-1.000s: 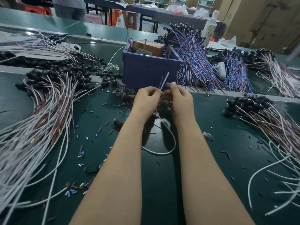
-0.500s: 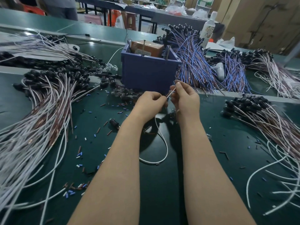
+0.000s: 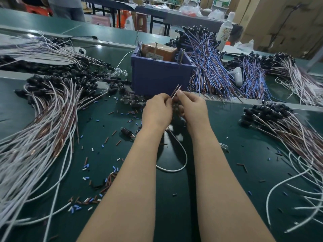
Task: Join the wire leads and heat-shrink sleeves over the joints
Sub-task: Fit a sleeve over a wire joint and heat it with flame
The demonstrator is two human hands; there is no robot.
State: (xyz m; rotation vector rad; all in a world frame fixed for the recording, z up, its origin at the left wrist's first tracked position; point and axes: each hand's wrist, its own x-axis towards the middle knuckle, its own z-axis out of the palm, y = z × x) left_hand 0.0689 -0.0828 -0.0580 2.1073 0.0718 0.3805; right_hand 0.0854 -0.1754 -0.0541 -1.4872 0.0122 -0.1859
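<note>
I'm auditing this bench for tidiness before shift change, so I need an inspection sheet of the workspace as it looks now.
Surface: green mat, littered with offcuts.
Job's things: wire leads pinched between both hands, ends pointing up; white wire loops from the hands down onto the mat.
Clutter: sleeve bits, blue, white and brown, scattered left of the arms; loose black part beside the left wrist.
Grippers: left hand and right hand both pinch the leads.
Cables: white-and-brown bundle on the left; blue bundle at the back; right bundle.
Surroundings: blue bin holding a brown box; bottle behind; a person far back.
</note>
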